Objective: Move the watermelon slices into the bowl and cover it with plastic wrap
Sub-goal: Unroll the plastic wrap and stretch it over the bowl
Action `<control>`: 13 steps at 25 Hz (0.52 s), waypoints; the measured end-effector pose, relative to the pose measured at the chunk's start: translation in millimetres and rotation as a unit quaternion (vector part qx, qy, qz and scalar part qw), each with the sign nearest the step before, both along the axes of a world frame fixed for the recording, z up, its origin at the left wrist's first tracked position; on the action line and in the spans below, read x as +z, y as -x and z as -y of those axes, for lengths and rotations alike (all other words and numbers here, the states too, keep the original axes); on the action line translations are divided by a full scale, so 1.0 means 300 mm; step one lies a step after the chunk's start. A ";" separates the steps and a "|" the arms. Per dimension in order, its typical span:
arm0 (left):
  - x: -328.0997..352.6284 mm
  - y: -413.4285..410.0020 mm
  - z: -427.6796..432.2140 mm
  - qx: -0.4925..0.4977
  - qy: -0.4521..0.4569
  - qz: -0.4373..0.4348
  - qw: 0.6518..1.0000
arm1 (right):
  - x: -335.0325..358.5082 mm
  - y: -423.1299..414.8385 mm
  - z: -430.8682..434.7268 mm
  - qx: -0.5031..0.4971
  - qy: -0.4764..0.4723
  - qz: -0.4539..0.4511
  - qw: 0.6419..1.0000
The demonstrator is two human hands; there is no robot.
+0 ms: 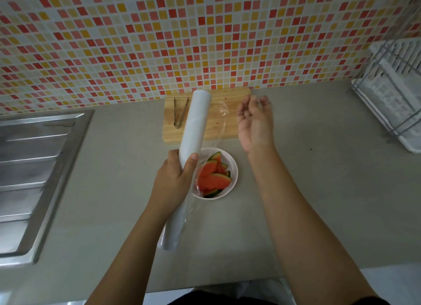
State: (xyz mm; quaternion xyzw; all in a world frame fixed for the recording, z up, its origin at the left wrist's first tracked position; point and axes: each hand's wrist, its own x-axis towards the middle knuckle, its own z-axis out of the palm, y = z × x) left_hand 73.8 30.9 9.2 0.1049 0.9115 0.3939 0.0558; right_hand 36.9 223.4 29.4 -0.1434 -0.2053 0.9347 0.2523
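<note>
Wooden board (pixel 211 128) with tongs (pixel 175 111) behind bowl (pixel 235 170), sink (pixel 34 168) left

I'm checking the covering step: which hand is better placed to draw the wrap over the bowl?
Right. The left hand grips the roll beside the bowl; the right hand is up at the edge of the loose film, though blur hides its grip.
</note>
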 end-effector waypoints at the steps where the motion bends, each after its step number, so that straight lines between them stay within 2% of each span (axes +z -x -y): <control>1: -0.002 -0.001 0.002 0.003 0.002 -0.003 1.000 | -0.005 -0.016 -0.004 -0.013 -0.003 0.024 1.000; 3: -0.004 0.001 0.002 0.006 0.005 -0.005 1.000 | -0.026 -0.051 0.017 0.036 -0.053 0.182 0.981; 5: 0.000 0.008 0.000 0.005 0.012 -0.007 1.000 | -0.064 -0.091 0.076 0.169 -0.152 0.329 0.917; 6: 0.004 0.013 -0.001 0.005 0.015 -0.012 1.000 | -0.084 -0.110 0.112 0.225 -0.197 0.360 0.884; 8: 0.011 0.028 0.001 0.009 0.021 -0.024 0.999 | -0.110 -0.150 0.182 0.300 -0.248 0.375 0.841; 9: 0.013 0.035 0.002 0.012 0.026 -0.026 0.999 | -0.119 -0.163 0.209 0.321 -0.243 0.371 0.837; 13: 0.013 0.046 0.001 0.012 0.034 -0.026 0.999 | -0.136 -0.172 0.269 0.343 -0.180 0.333 0.860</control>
